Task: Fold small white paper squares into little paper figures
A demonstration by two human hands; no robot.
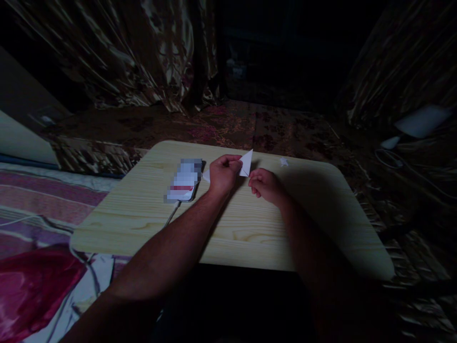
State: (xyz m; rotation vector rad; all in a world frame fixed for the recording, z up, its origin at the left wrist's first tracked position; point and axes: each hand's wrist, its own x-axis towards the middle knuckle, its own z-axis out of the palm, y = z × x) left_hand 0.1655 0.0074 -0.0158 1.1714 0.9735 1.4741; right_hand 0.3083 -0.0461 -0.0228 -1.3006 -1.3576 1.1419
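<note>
My left hand (222,174) is closed around a folded white paper (246,163), whose triangular tip sticks up to the right of the fingers; another corner shows at the left of the fist. My right hand (266,185) rests just to the right on the light wooden table (250,228), fingers curled, its fingertips close to the paper's lower edge. Whether it touches the paper I cannot tell.
A phone (185,183) with a cable (172,216) lies on the table left of my hands. A small white paper scrap (283,162) sits farther right. Patterned curtains (124,52), a carpet (232,124) and bedding (32,224) surround the low table.
</note>
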